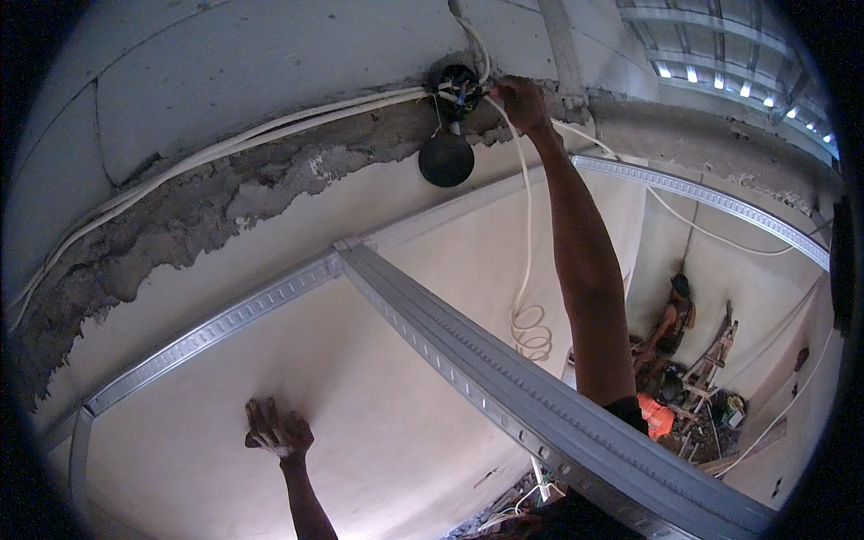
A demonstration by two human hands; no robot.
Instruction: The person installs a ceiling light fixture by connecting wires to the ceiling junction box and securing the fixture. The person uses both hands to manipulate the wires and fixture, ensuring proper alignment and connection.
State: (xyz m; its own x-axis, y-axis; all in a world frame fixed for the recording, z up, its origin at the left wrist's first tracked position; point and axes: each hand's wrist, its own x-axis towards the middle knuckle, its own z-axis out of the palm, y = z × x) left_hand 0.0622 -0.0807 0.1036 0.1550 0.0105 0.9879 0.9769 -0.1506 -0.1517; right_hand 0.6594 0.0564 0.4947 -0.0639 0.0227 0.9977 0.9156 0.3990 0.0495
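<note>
Head view: white cables [360, 103] already reach the black box [456, 76] up high; its wiring [462, 94] looks unfinished, the black disc [446, 160] hanging unfitted below. My right hand [522, 104] is beside it, grip unclear; my left hand [279, 429], fingers apart, is by the pale wall [387, 360].

We're looking wide from the wearer's head, past the left hand [280, 432] to the nearby wall [180, 423], roof [720, 40] at upper right.

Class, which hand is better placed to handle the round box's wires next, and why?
Probably the right hand: it is beside the round box and its wires, while the left hand is lower, by the pale wall.
</note>
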